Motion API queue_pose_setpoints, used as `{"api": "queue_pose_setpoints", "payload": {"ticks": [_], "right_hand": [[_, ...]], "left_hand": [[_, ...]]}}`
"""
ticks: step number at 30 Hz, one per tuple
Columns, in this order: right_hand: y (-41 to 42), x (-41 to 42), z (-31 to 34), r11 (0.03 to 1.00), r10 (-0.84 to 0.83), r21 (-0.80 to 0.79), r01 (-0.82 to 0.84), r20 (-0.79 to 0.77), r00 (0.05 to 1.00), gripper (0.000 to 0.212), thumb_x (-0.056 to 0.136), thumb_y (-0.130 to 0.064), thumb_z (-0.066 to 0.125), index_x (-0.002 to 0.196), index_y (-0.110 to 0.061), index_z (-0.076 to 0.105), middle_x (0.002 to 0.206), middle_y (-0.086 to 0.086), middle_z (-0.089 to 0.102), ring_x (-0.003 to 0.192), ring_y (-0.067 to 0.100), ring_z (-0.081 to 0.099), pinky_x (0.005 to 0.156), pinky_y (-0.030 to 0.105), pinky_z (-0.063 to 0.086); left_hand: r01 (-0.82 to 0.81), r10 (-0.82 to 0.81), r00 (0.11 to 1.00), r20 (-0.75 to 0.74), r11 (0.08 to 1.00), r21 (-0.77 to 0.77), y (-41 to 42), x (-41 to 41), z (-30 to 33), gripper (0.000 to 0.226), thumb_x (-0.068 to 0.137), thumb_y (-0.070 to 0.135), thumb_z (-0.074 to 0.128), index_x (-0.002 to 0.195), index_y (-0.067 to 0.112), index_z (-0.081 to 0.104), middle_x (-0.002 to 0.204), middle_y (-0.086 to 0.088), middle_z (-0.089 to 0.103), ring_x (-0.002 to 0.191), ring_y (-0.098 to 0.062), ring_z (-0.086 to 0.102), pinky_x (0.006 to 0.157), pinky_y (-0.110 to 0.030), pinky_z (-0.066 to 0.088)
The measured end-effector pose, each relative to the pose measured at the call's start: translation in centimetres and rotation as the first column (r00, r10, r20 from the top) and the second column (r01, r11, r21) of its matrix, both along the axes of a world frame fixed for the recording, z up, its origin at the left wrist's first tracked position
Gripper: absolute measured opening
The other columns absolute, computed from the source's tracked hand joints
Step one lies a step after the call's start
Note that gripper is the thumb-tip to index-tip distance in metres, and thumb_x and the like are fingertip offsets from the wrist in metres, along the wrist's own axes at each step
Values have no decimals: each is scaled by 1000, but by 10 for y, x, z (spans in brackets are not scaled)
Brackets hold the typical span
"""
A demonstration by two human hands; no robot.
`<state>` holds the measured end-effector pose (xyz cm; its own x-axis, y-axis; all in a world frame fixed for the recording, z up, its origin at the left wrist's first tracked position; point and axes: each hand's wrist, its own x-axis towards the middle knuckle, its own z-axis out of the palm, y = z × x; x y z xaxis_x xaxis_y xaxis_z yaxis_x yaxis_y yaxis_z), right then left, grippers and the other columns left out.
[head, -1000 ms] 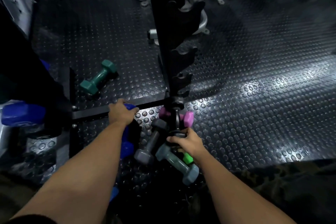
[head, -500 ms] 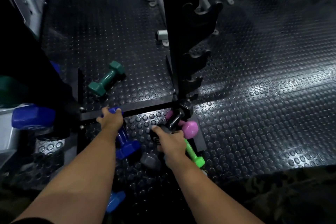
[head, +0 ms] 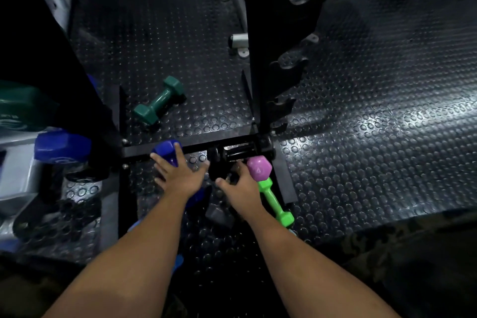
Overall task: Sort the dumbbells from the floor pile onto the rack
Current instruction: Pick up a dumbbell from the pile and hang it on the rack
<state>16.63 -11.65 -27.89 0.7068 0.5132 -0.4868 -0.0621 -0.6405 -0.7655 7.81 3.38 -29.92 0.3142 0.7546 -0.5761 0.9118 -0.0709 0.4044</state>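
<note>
A black dumbbell [head: 240, 153] lies crosswise at the foot of the black rack upright [head: 260, 64]. My right hand [head: 242, 190] curls against its near side, thumb under its left head. My left hand [head: 180, 175] lies flat with fingers spread over a blue dumbbell [head: 165, 152] beside the rack's base bar [head: 198, 148]. A pink dumbbell [head: 259, 168] and a bright green dumbbell [head: 275, 201] lie just right of my right hand. A grey dumbbell [head: 219, 214] sits between my wrists, partly hidden. A teal dumbbell [head: 158, 103] lies on the floor beyond the base bar.
Empty hooks [head: 291, 64] climb the upright's right side. A second rack at the left edge holds a large blue dumbbell [head: 62, 147] and a dark green one [head: 23, 108]. Grey machine legs [head: 238, 41] stand behind. Studded rubber floor [head: 374, 137] spreads to the right.
My right hand carried the black dumbbell from the pile up to the rack's foot, where it now lies crosswise. My left hand slid up the blue dumbbell and spread its fingers.
</note>
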Motion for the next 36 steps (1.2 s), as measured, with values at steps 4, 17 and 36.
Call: {"api": "queue_pose_setpoints", "payload": {"ticks": [4,17,36], "right_hand": [[-18,5,6,994,109,0,-109,74,991,66,85,-37,82,144,-28,54,112,-14,72,108,7,67,91,15,50],[-84,23,-4,944,190,-308,-117,218,957,39,92,-22,64,130,-22,67,118,11,73,108,34,68,93,41,56],[-135,55,-25,904,-13,-422,61,117,993,44,87,-17,70,126,-18,50,119,13,65,111,35,63,91,41,53]], "left_hand": [[169,-157,983,-93,976,139,-22,13,-1,97,91,81,39,163,37,-9,157,-19,-46,152,-41,-30,121,-65,-14],[546,-540,834,-113,782,301,-83,18,-6,69,99,57,49,159,29,30,161,-20,33,147,-36,37,126,-58,16],[869,-809,492,-321,435,236,-163,119,-8,56,101,3,47,155,7,33,141,-17,55,116,-36,67,86,-44,56]]}}
